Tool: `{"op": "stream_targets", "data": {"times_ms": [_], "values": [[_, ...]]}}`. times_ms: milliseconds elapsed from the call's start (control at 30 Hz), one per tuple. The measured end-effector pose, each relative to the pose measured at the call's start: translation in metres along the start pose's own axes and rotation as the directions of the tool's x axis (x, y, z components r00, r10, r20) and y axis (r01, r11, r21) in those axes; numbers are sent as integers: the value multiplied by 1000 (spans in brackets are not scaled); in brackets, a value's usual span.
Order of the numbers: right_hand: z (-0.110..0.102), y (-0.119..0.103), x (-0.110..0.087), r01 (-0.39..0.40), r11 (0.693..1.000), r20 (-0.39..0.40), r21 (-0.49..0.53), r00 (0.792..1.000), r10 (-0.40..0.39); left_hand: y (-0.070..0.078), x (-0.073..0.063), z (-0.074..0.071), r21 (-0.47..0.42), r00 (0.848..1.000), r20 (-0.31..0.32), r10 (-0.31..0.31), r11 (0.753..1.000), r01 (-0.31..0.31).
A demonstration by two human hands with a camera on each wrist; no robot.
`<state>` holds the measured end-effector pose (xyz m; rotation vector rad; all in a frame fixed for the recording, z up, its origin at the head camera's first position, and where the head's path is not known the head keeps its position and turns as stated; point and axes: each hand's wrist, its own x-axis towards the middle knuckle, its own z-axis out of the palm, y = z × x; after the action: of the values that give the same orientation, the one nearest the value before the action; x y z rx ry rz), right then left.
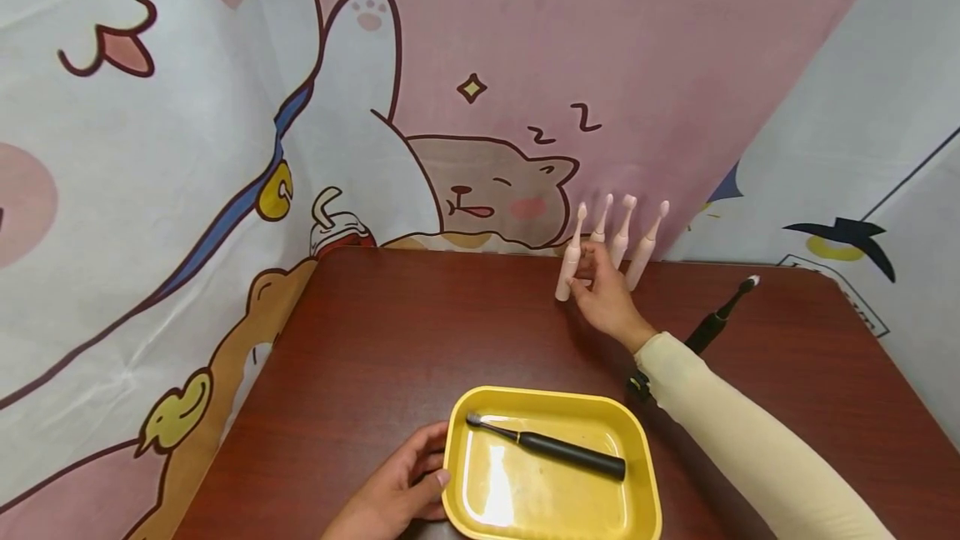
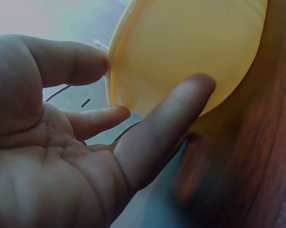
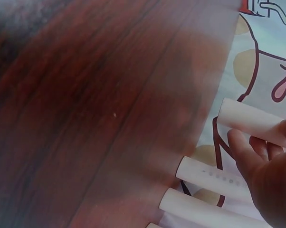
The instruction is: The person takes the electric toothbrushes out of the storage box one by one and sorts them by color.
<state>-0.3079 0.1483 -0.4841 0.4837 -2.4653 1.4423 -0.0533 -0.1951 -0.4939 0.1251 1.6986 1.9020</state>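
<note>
My right hand [image 1: 606, 298] pinches the handle of the leftmost pale pink electric toothbrush [image 1: 572, 261], which is upright, near the back edge of the table. Close by on its right stand three more pale toothbrushes [image 1: 643, 255], partly behind the hand. In the right wrist view, thumb and fingers are about the pale handle [image 3: 250, 121]; whether its base touches the table I cannot tell. My left hand [image 1: 401, 482] rests its fingers and thumb against the left outer side of a yellow bin [image 1: 551, 397]. A black electric toothbrush [image 1: 572, 452] lies inside the bin.
Another black electric toothbrush [image 1: 708, 330] stands tilted on the brown table [image 1: 375, 332], its lower part hidden by the right sleeve. A small dark item [image 1: 638, 385] shows beside the sleeve. A printed cartoon cloth [image 1: 600, 40] hangs behind the table and along its left side.
</note>
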Motion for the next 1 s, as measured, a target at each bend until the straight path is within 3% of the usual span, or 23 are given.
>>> {"op": "stream_targets", "data": {"times_ms": [400, 700, 1000], "values": [[8, 4, 7, 33, 993, -100, -114, 994, -45, 1, 0, -1, -2, 1000, 8, 7, 1000, -7], [12, 9, 11, 2, 990, -148, -138, 989, -22, -2, -1, -2, 5, 998, 33, 49, 999, -49], [19, 16, 15, 51, 971, -178, -235, 979, -94, -3, 0, -4, -10, 998, 42, 44, 999, -44]]}}
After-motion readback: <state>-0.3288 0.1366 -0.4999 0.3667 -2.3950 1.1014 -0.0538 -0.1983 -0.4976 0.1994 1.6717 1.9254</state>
